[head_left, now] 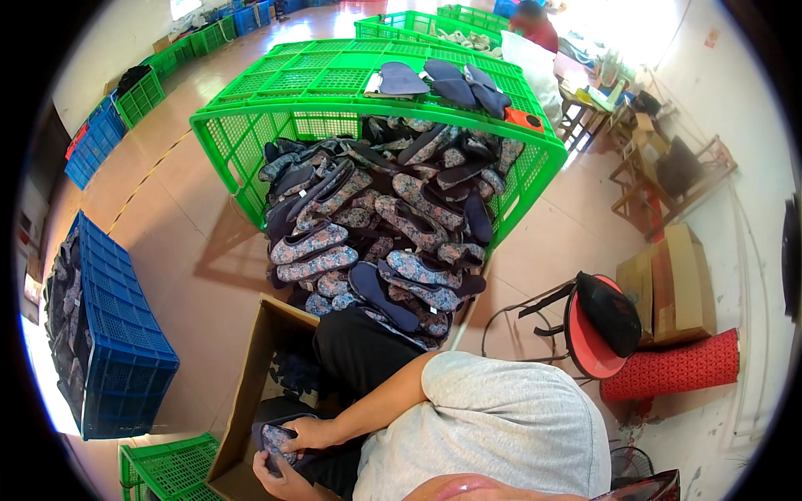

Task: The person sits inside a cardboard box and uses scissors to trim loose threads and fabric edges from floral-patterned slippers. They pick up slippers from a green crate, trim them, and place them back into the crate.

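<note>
Low in the view, above an open cardboard box point(242, 392), both my hands are closed on a slipper point(276, 436) with a floral upper and dark lining. My right hand point(311, 436) grips its upper side, and my left hand point(282, 479) holds the lower end, fingers partly hidden. Dark slippers or cloth pieces point(296, 373) lie inside the box, too shadowed to tell. Beyond my dark-trousered knee, a big heap of floral slippers point(409, 221) with dark soles spills out of a green plastic crate point(213, 125) tipped on its side.
Dark insole-shaped pieces point(447, 82) and an orange item point(525, 119) lie on the crate. To the left stand a filled blue crate point(125, 334) and a green crate point(171, 468). At right are a red stool point(585, 334) with a black bag, cartons point(668, 284) and a red roll point(672, 366). Another person point(535, 29) sits far back.
</note>
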The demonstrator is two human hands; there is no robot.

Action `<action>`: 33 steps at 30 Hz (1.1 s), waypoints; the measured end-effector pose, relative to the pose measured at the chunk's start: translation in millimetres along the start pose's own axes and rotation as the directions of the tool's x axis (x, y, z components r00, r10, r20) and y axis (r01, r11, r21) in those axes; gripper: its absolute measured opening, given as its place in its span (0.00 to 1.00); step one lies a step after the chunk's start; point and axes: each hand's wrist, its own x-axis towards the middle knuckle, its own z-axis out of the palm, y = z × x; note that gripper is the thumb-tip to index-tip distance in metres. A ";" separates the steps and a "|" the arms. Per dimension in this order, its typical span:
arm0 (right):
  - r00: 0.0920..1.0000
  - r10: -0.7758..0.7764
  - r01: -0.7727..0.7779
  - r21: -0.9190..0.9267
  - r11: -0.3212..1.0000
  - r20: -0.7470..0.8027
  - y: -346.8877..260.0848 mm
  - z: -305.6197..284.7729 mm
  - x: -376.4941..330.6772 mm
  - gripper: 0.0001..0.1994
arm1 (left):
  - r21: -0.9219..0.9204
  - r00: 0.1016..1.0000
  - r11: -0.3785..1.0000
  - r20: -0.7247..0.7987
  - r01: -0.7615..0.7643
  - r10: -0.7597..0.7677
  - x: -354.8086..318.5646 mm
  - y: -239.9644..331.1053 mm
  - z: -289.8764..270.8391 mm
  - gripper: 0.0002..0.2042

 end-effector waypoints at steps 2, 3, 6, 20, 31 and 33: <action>0.999 0.048 -0.048 0.027 0.998 0.006 -4.8 0.4 -1.5 0.14 | 0.107 0.975 0.973 0.105 -0.206 0.195 -0.4 9.6 -8.1 0.14; 0.998 0.067 -0.067 0.034 0.997 0.003 -9.5 1.4 -3.9 0.14 | 0.150 0.977 0.970 0.129 -0.189 0.171 -1.1 14.9 -9.5 0.16; 0.987 0.160 -0.160 -0.068 0.985 -0.014 -47.5 3.8 -22.7 0.15 | 0.273 0.977 0.950 0.190 -0.151 0.101 -3.8 30.9 -8.2 0.19; 0.981 0.191 -0.191 0.009 0.981 0.000 -56.7 -0.4 -25.5 0.26 | 0.160 0.981 0.984 0.158 0.083 -0.108 4.6 61.4 5.3 0.17; 0.817 -0.552 0.436 -0.445 0.782 -0.170 -2.3 -11.7 -0.1 0.13 | 0.291 0.988 0.947 0.114 -0.134 0.105 -6.5 36.5 5.9 0.16; 0.822 -0.541 0.416 -0.461 0.784 -0.177 -31.3 -16.0 -15.6 0.14 | 0.345 0.984 0.923 0.093 -0.173 0.149 -11.0 26.2 7.7 0.16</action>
